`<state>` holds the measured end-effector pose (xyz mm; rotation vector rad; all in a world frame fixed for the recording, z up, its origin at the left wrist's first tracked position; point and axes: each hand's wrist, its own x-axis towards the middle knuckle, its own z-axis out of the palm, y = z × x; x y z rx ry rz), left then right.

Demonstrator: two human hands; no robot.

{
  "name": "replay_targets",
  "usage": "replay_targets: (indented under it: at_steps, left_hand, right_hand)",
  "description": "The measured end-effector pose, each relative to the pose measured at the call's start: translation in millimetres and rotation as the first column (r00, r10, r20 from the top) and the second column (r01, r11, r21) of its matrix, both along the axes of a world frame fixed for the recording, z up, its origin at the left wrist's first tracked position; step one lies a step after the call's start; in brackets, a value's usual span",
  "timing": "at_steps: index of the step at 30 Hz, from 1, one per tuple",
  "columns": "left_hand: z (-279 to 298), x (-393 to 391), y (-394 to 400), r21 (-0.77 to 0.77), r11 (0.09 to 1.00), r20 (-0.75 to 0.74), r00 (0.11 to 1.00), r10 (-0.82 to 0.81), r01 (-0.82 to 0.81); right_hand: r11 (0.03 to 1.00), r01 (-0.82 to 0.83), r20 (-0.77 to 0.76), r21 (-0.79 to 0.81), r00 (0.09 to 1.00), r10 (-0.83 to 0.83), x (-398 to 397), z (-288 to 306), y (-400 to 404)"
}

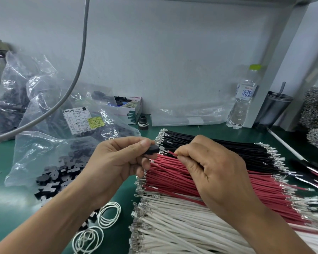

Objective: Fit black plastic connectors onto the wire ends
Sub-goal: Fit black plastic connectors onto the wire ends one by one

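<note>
Far left: we see a clear plastic bag (35, 99) of dark parts standing on the green mat (121, 213), with a grey cable (81, 57) curving down in front of it.
Labelled bag: a second clear bag with a printed label (81, 121) lies just right of it, spilling black plastic connectors (53, 178) onto the mat.
Rubber bands: white rubber bands (109, 214) lie near our left forearm, beside the loose connectors.
Left hand: our left hand (116, 162) pinches one black connector (151, 149) between thumb and curled fingers, above the wire piles.
Box: an open carton (130, 110) sits behind, against the wall, a black threaded fitting (143, 122) beside it.
Wire in play: a single red wire (170, 153) points its metal terminal at the connector, just short of it; we cannot tell if they touch.
Right hand: our right hand (215, 171) pinches that red wire with its fingertips, covering part of the piles.
Piles: black wires (218, 145) lie farthest from us, red wires (182, 182) in the middle, white wires (182, 226) nearest.
Right edge: a water bottle (243, 99) and a dark tumbler (275, 109) stand by the post.
</note>
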<state>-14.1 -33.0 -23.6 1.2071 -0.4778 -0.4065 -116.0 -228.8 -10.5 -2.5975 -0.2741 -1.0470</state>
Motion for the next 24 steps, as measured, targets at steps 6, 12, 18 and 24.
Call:
replay_targets:
  at_steps: [6, 12, 18, 24]
  left_hand:
    - [3.7, 0.1, 2.4, 0.032, 0.999, -0.012, 1.0, -0.017, 0.018]
    - [6.5, -3.4, 0.1, 0.088, 0.996, -0.026, 1.0, 0.002, 0.0]
    - [4.8, -11.4, -5.3, 0.215, 0.964, 0.232, 0.967, 0.102, -0.153]
    - [1.8, -10.4, -1.9, 0.275, 0.912, 0.513, 0.848, 0.13, -0.306]
  right_hand:
    - [0.96, 0.076, 0.041, -0.27, 0.997, -0.068, -0.2, 1.5, -4.0]
    - [0.997, 0.006, -0.068, -0.081, 0.998, -0.011, 0.0, 2.8, 3.5]
    - [0.989, 0.004, -0.204, 0.149, 0.979, 0.027, 4.2, -7.1, 7.8]
    - [0.972, 0.003, -0.131, 0.234, 0.991, 0.029, 1.8, -5.6, 3.1]
